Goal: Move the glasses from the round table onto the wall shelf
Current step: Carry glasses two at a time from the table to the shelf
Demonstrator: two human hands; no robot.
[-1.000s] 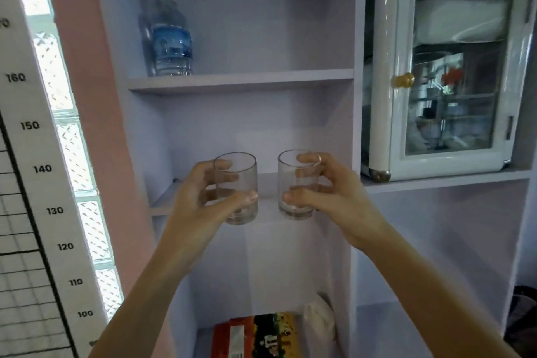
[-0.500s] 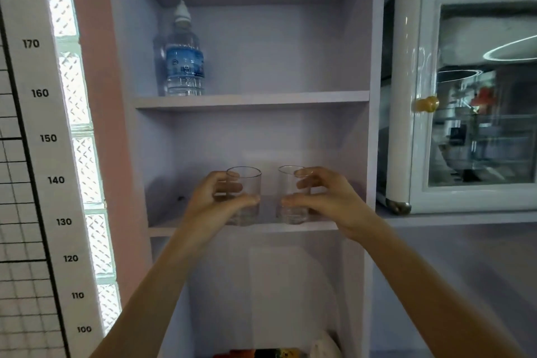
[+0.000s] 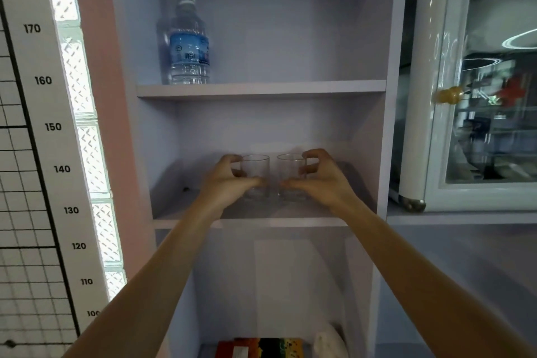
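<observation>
Both arms reach into the middle compartment of the pale lilac wall shelf [image 3: 261, 222], each hand with its own glass. The left hand [image 3: 225, 180] has thumb and fingers curled around the left clear short tumbler glass [image 3: 257, 176], and the right hand [image 3: 321, 180] is wrapped the same way around the right clear short tumbler glass [image 3: 290, 176]. The two tumblers stand upright, just beside each other with a thin gap between, about mid-width of that shelf board and set back from its front edge. They look like they're sitting on the board, but the bases are kinda hazy, so I can't swear they're fully down. One board up, at the left end, there's a clear plastic water bottle with a blue label [image 3: 187, 43]. Right of the shelf unit sits a white glass-door cabinet with a brass knob [image 3: 447, 94], and left of it a white height chart with black numbers [image 3: 43, 80].
</observation>
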